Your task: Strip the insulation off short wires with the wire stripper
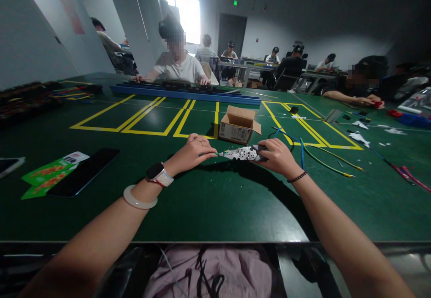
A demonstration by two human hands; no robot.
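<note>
My left hand (193,154) pinches a thin green wire (216,154) between thumb and forefinger. Its end meets the tip of a metal wire stripper (240,153). The tool's dark handles lie in my right hand (279,156), whose fingers are wrapped round them. Whether the jaws are closed on the wire is too small to tell. Just behind the tool stands an open cardboard box (235,133) with its flaps up. To the right of my right hand, blue wire (302,152) and green-yellow wires (332,162) with yellow ends lie on the table.
The green table (188,217) carries yellow tape outlines (148,132). On the left lie a black phone (85,172) and a green packet (50,174). A blue rail (185,94) runs along the far side, where a co-worker (178,64) sits. Another person (357,87) works at the right.
</note>
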